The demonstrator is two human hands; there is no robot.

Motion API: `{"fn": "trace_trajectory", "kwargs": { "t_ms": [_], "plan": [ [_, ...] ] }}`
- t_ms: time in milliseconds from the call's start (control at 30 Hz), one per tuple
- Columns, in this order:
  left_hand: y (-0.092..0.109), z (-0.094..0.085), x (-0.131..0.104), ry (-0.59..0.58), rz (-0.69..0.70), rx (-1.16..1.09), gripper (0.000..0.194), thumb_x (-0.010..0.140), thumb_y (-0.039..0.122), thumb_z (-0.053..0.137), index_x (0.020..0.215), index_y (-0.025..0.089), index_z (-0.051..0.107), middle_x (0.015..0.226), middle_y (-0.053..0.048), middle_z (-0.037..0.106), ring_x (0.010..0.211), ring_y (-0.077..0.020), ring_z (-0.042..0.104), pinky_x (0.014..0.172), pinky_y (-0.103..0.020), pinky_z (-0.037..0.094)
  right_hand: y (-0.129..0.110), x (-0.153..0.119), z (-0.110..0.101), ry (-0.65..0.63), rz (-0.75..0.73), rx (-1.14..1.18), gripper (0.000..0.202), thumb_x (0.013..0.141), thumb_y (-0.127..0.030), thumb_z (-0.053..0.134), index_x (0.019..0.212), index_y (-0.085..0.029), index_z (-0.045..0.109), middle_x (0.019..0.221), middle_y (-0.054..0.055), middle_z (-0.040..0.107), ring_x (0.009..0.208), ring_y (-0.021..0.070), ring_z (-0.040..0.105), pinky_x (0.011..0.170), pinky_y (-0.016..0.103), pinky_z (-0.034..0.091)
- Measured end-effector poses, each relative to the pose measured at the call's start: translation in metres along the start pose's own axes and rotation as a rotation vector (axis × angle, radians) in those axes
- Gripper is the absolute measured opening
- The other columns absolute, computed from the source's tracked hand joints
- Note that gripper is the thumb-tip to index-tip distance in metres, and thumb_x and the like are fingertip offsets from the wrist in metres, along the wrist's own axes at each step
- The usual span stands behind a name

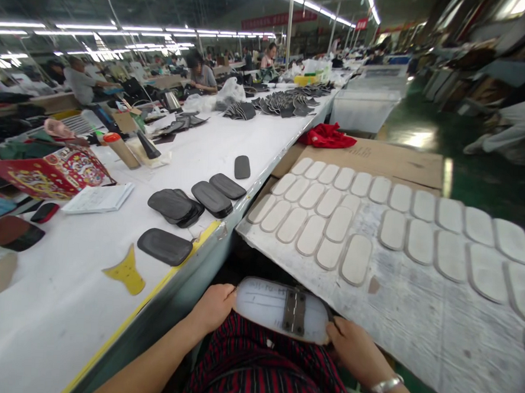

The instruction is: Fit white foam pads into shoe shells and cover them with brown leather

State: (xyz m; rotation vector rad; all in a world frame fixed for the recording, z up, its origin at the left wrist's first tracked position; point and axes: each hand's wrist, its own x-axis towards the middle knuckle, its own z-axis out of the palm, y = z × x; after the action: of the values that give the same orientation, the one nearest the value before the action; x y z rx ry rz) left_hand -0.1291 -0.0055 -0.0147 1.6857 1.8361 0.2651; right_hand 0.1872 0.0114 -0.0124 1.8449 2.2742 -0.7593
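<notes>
Both my hands grip one translucent template (282, 307) at six o'clock over my lap: left hand (213, 307) closed on its left end, right hand (354, 350) closed on its right. I judge keeping it level and squarely supported matters. At three o'clock, the board (415, 324) carries roughly thirty pale pads (356, 258); at ten o'clock, the bench (61, 291) shows about six nearby dark pieces (164, 246).

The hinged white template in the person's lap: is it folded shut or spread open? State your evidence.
Shut. The white template lies as one flat slab, held at its ends by the left hand and right hand.
</notes>
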Motion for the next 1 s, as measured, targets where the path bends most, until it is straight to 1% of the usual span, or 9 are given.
{"fn": "trace_trajectory", "kwargs": {
  "t_ms": [133,267,433,533,600,667,767,867,1000],
  "plan": [
    [-0.001,-0.003,0.0,-0.033,0.007,-0.023,0.035,0.087,0.038,0.033,0.074,0.017,0.058,0.077,-0.005,0.063,0.072,-0.0177,0.057,0.064,-0.026,0.036,-0.019,0.007,-0.018,0.06,0.034,0.089,0.043,0.089,-0.046,0.037,0.115,-0.014,0.049,0.104,0.012,0.061,0.096,0.0243,0.057,0.08,0.034,0.041],
    [0.006,-0.01,0.022,-0.003,0.084,-0.07,0.054,0.079,0.046,0.049,0.125,0.018,0.047,0.121,-0.009,0.056,0.106,-0.0226,0.052,0.088,-0.029,0.035,-0.029,0.025,-0.024,0.057,0.002,-0.046,0.03,0.093,-0.028,0.028,0.097,-0.016,0.055,0.089,0.009,0.064,0.085,0.0232,0.061,0.071,0.032,0.04],
    [0.014,-0.018,0.058,-0.157,0.233,-0.114,0.036,0.085,0.037,0.038,0.088,0.018,0.069,0.087,-0.004,0.068,0.084,-0.0189,0.058,0.076,-0.026,0.039,-0.02,0.045,-0.024,0.033,-0.014,-0.06,0.033,0.093,-0.027,0.029,0.079,-0.015,0.057,0.079,0.009,0.064,0.08,0.0223,0.061,0.068,0.031,0.037],
    [0.009,-0.023,0.059,-0.265,0.214,-0.186,0.037,0.084,0.039,0.04,0.097,0.018,0.067,0.089,-0.003,0.068,0.079,-0.0163,0.058,0.069,-0.022,0.042,-0.012,0.044,-0.026,-0.004,-0.109,0.069,0.037,0.093,-0.029,0.028,0.077,-0.016,0.059,0.082,0.008,0.064,0.081,0.0197,0.059,0.071,0.03,0.038],
    [0.003,-0.026,0.05,-0.312,0.123,-0.262,0.041,0.082,0.045,0.042,0.103,0.017,0.063,0.089,-0.003,0.067,0.073,-0.0157,0.058,0.06,-0.021,0.042,-0.006,0.037,-0.026,-0.026,-0.139,0.192,0.035,0.091,-0.037,0.031,0.09,-0.017,0.06,0.091,0.007,0.064,0.086,0.0187,0.058,0.075,0.029,0.039],
    [-0.001,-0.027,0.037,-0.27,0.018,-0.272,0.041,0.077,0.047,0.047,0.096,0.015,0.064,0.082,-0.003,0.066,0.066,-0.0153,0.056,0.053,-0.021,0.039,0.0,0.026,-0.025,-0.026,-0.084,0.273,0.038,0.088,-0.046,0.038,0.104,-0.018,0.057,0.098,0.007,0.063,0.09,0.0187,0.057,0.077,0.029,0.039],
    [-0.003,-0.025,0.021,-0.128,-0.024,-0.155,0.032,0.076,0.041,0.047,0.072,0.015,0.064,0.062,0.0,0.059,0.059,-0.0133,0.051,0.052,-0.022,0.033,0.003,0.007,-0.019,-0.068,0.041,0.218,0.036,0.086,-0.048,0.038,0.085,-0.018,0.059,0.084,0.007,0.064,0.079,0.0193,0.058,0.069,0.03,0.037],
    [-0.002,-0.019,0.015,-0.051,-0.056,-0.139,0.031,0.078,0.036,0.043,0.058,0.015,0.056,0.051,0.002,0.05,0.053,-0.0115,0.045,0.05,-0.022,0.029,0.002,-0.005,-0.013,-0.118,0.01,0.08,0.039,0.091,-0.037,0.03,0.066,-0.018,0.053,0.068,0.005,0.059,0.066,0.0186,0.057,0.06,0.03,0.031],
    [-0.005,-0.01,0.017,-0.037,-0.101,-0.192,0.03,0.078,0.035,0.042,0.059,0.015,0.054,0.051,0.002,0.051,0.052,-0.0123,0.047,0.05,-0.023,0.03,-0.003,-0.006,-0.011,-0.072,-0.084,-0.087,0.031,0.089,-0.021,0.03,0.071,-0.017,0.055,0.074,0.007,0.059,0.067,0.018,0.057,0.056,0.029,0.028]
  ]
}}
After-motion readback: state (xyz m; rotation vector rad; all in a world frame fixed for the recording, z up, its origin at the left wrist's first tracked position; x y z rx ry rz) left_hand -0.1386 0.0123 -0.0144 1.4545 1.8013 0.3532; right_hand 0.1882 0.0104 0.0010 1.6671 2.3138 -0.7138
